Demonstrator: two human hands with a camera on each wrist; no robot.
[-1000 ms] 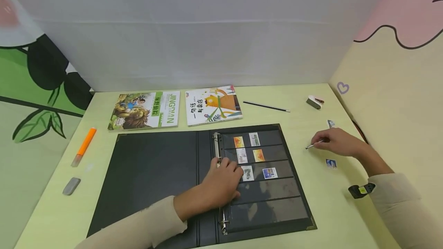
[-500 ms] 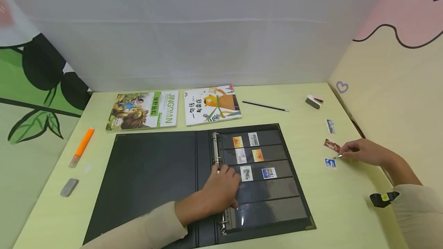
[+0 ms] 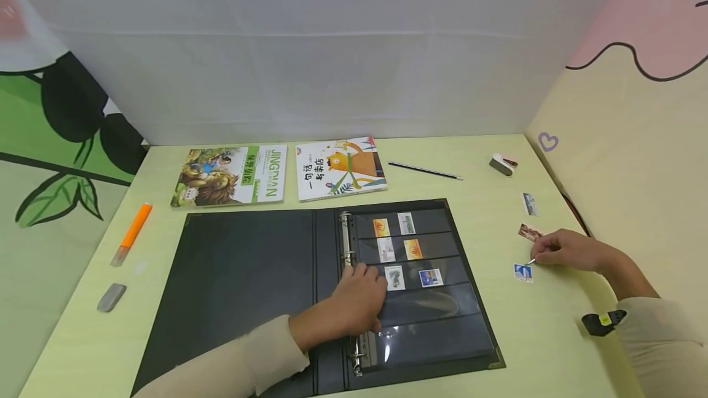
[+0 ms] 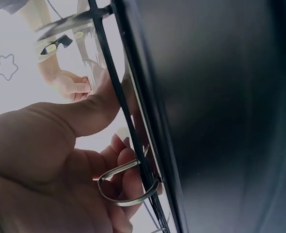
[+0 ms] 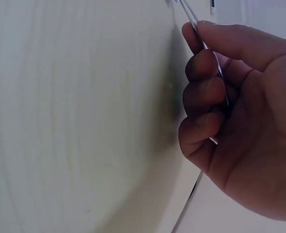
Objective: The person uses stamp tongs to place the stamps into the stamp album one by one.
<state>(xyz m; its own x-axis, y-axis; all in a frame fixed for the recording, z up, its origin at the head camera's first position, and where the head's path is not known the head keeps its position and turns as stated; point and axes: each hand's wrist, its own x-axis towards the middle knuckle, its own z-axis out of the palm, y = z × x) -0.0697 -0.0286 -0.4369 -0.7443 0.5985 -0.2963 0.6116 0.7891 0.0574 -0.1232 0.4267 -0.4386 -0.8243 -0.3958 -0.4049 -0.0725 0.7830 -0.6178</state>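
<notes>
My right hand [image 3: 570, 249] pinches metal tweezers [image 5: 219, 67], their tips at the upper right corner of a blue-and-white stamp [image 3: 523, 273] at the table's right. Just beyond lies a reddish-brown stamp [image 3: 529, 233], partly covered by the fingers, and farther back a grey-blue stamp [image 3: 529, 204]. My left hand [image 3: 356, 301] rests on the clear-pocketed page [image 3: 426, 343] of an open black ring binder [image 3: 249, 281], beside its metal rings. In the left wrist view, the fingers lie close to one ring [image 4: 128, 201]. Several stamps [image 3: 413, 249] sit in the page's upper three rows.
Two books [image 3: 229, 175] lie behind the binder, with a black pencil [image 3: 424, 171] to their right. A dark green and white stapler [image 3: 502, 164] stands at the back right. An orange marker-like tool [image 3: 133, 232] and a grey eraser [image 3: 112, 297] lie on the left.
My right hand has moved right and nearer with the tweezers, to the blue-and-white stamp. That stamp has shifted slightly left and toward me. The left hand stays on the page.
</notes>
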